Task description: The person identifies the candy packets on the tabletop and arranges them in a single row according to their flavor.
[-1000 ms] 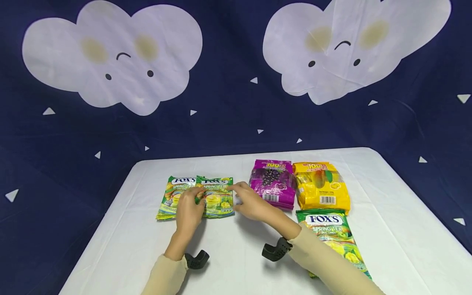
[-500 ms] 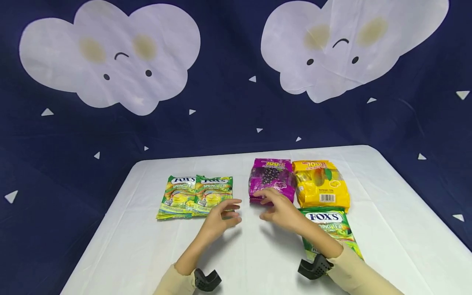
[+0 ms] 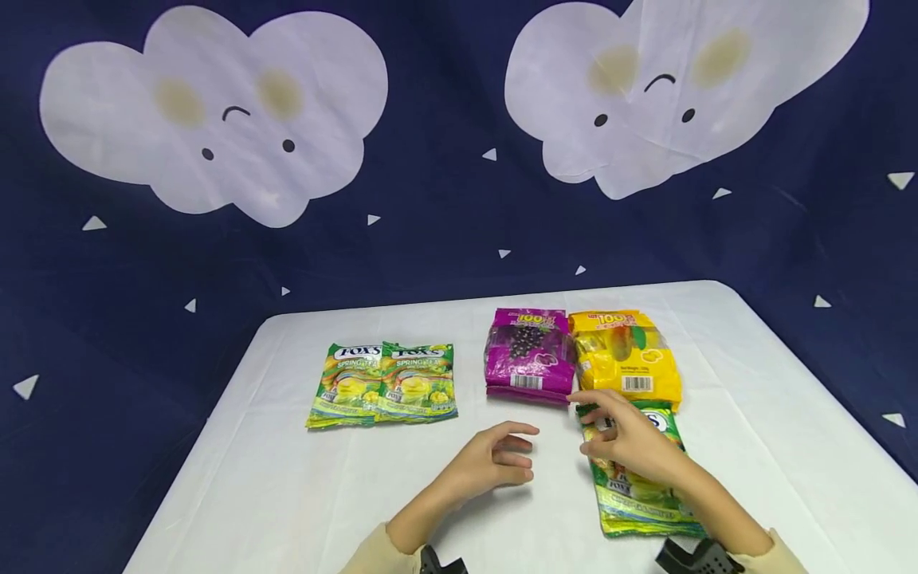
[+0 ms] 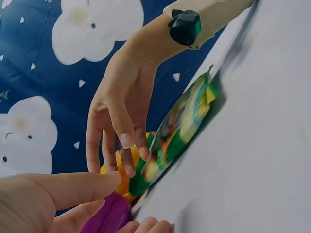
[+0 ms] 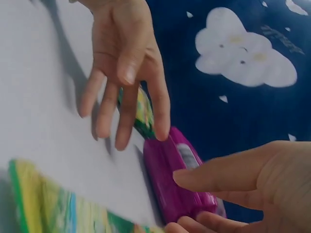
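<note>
Over the front green Fox's candy bag my right hand hovers with loosely bent fingers, holding nothing. My left hand is in the air above the white cloth, left of that bag, its fingers relaxed and apart from any bag. In the left wrist view the right hand hangs beside the green bag. A purple candy bag with a grape picture lies behind both hands. Beside it sits a yellow mango candy bag, its lower edge meeting the front green bag.
Two more green Fox's bags lie at the left, the right one overlapping the left one. A white cloth covers the table. Behind it hangs a dark blue backdrop with clouds.
Both hands have left the two green bags at the left and moved right. My right hand has come over the front green bag, my left hand to the middle. The bags stay in place.
</note>
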The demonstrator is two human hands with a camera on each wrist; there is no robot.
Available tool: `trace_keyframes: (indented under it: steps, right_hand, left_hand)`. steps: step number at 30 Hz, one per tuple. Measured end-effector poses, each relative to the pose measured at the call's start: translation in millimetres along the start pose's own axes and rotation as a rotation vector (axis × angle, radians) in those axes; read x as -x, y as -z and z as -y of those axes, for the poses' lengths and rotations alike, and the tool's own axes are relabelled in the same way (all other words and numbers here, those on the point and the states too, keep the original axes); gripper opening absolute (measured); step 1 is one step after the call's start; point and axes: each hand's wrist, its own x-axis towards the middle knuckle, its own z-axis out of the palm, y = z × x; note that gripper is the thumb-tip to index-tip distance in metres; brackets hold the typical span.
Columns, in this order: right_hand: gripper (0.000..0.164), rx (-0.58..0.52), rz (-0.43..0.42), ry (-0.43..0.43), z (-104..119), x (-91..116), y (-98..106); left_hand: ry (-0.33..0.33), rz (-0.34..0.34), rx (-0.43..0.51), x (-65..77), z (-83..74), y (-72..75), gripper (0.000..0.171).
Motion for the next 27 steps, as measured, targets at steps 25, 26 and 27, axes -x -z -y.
trace_keyframes:
  steps: [25, 26, 27]
  right_hand:
    - [0.069, 0.117, 0.076, -0.048, -44, 43, 63]
    - [0.068, 0.131, 0.073, -0.067, -47, 45, 66]
    - [0.068, 0.139, 0.074, -0.087, -50, 47, 69]
  left_hand:
    - [0.073, 0.046, -0.016, -33.4, 3.6, -68.6, 0.054]
    - [0.08, 0.045, -0.016, -33.6, 3.7, -68.8, 0.053]
    - [0.087, 0.047, -0.012, -33.7, 3.9, -68.7, 0.053]
